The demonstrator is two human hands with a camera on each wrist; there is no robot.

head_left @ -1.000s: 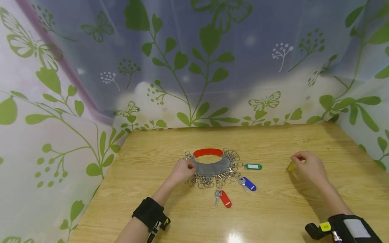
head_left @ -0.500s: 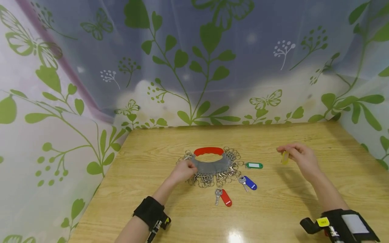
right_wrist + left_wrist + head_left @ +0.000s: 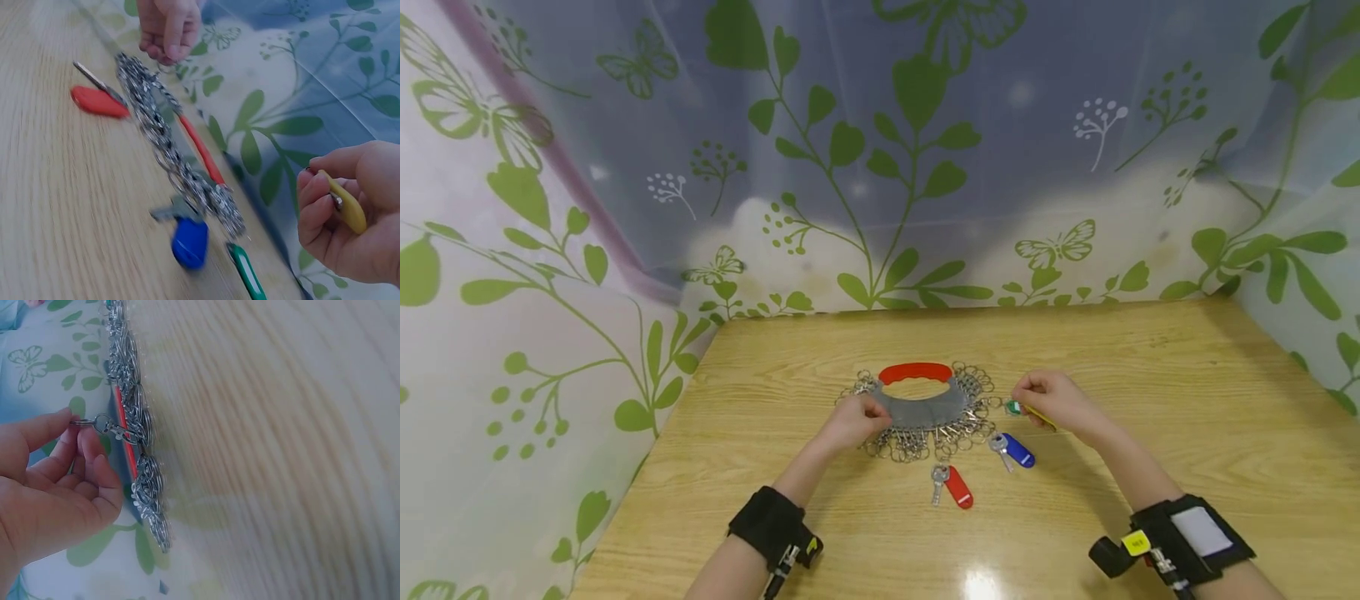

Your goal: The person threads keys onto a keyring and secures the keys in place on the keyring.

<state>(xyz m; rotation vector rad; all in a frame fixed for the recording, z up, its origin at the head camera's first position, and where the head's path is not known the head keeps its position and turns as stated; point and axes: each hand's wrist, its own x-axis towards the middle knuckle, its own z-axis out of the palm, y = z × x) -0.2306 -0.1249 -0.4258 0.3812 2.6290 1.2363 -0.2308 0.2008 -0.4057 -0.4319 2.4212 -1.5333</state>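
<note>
A grey key holder plate (image 3: pixel 925 412) with a red handle (image 3: pixel 914 372) lies on the table, ringed by several clasps and split rings. At its left side my left hand (image 3: pixel 852 419) pinches a split ring (image 3: pixel 82 422) between thumb and fingertips; a swivel clasp (image 3: pixel 115 430) joins that ring to the holder. My right hand (image 3: pixel 1063 404) holds a yellow key tag (image 3: pixel 345 203) to the right of the holder, with a small metal piece showing beside the tag. The hand partly covers the green key tag (image 3: pixel 1013 407) in the head view.
A blue key tag (image 3: pixel 1018 450) with its key (image 3: pixel 1001 448) lies right of the holder. In front lies a red key tag (image 3: pixel 958 487) with another key (image 3: pixel 937 485). Behind the wooden table (image 3: pixel 820 533) hangs a leaf-patterned curtain (image 3: pixel 970 183).
My right hand has lifted the yellow key tag and carried it left, from the right part of the table to beside the green tag. My left hand has barely moved.
</note>
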